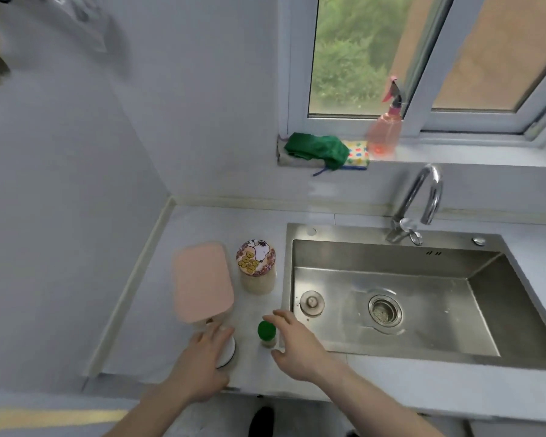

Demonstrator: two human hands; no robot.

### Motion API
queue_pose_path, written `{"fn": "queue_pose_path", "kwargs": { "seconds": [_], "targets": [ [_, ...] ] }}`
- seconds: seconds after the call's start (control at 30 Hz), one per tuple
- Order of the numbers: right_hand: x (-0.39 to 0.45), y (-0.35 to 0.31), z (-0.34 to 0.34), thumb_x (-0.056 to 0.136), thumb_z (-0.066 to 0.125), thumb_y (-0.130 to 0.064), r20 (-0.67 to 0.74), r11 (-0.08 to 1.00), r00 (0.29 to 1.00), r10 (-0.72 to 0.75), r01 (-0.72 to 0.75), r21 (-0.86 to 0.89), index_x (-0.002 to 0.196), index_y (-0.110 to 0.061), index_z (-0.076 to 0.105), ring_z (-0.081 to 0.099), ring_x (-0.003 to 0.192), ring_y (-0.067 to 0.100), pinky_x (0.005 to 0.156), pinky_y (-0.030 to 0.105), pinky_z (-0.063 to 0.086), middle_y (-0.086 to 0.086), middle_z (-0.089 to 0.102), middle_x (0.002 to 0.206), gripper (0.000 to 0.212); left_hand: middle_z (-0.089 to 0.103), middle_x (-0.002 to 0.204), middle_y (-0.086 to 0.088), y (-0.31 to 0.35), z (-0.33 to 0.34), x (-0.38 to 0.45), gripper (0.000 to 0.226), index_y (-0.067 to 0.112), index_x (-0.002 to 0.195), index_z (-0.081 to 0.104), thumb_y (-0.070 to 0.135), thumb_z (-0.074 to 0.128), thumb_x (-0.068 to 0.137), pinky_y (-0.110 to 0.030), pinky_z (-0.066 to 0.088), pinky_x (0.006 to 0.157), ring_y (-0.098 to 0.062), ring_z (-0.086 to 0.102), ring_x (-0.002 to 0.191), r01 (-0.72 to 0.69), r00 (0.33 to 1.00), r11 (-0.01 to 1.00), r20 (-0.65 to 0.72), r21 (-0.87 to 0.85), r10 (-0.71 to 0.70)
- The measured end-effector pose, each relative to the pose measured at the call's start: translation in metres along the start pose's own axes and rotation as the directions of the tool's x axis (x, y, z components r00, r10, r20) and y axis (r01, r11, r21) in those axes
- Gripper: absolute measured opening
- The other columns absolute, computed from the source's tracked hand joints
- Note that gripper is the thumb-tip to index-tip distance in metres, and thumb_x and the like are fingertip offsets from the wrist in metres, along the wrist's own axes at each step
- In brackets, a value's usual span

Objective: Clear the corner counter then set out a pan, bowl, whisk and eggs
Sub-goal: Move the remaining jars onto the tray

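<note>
Counter (202, 222): we see a pale grey corner worktop running from the left wall to the sink, with four containers standing on its near part.
Sink (533, 316): a stainless steel basin set into the counter to our right, with a round drain (385, 311) in its floor and a loose stopper (311, 302) lying near its left wall.
Window (360, 58): above the sink, greenery behind the glass; on its sill we see a green cloth (316, 149), a spotted sponge (358, 152) and a pink spray bottle (386, 127).
Tap (423, 197): a chrome gooseneck at the back edge of the sink.
Pink-lidded container (202, 280): the biggest item on the counter, a rounded rectangular box with a plain salmon lid, standing left of the jar.
Jar (256, 266): a clear cylinder of pale contents with a cartoon-dog lid, just beside the sink rim.
Left hand (202, 364): our palm lies on top of a white round container (229, 353) at the near edge, fingers spread over it; we cannot tell whether they grip it.
Right hand (297, 345): our fingers are apart, curved around the small bottle without clearly touching it.
Green-capped bottle (267, 334): a small shaker with a bright green cap and pale contents, upright between our two hands.
</note>
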State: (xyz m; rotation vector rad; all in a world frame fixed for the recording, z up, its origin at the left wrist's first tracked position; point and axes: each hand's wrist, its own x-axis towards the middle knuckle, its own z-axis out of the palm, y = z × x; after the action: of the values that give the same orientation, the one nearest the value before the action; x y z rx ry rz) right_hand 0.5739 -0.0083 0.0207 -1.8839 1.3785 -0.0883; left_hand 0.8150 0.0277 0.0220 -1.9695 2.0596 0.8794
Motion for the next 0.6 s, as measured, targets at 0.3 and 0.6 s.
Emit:
{"fn": "queue_pose_path", "kwargs": {
  "seconds": [0.3,0.6],
  "targets": [
    [0.024,-0.022,0.04,0.091,0.058,-0.013,-0.129,0.978,0.97,0.208,-0.21,-0.001,0.128,-0.025,0.05,0.062,0.108,0.034,0.087,0.038,0.051,0.002,0.056,0.13,0.039,0.036,0.143,0.013,-0.026,0.004,0.029,0.076,0.04,0.142,0.042,0.041,0.068,0.071,-0.032,0.045,0.1,-0.021,0.044,0.132,-0.123,0.992,0.991,0.003,0.054,0.123],
    [-0.105,-0.004,0.02,0.082,0.072,-0.029,-0.378,0.876,0.837,0.396,-0.222,0.427,0.12,-0.031,0.06,0.058,0.097,0.011,0.079,0.018,0.042,-0.011,0.065,0.108,0.04,0.047,0.127,0.031,0.036,-0.013,-0.029,0.069,0.05,0.132,0.05,0.075,0.063,0.069,-0.03,0.051,0.094,-0.005,0.052,0.118,-0.288,0.926,0.956,-0.271,-0.061,0.262]
  ]
}}
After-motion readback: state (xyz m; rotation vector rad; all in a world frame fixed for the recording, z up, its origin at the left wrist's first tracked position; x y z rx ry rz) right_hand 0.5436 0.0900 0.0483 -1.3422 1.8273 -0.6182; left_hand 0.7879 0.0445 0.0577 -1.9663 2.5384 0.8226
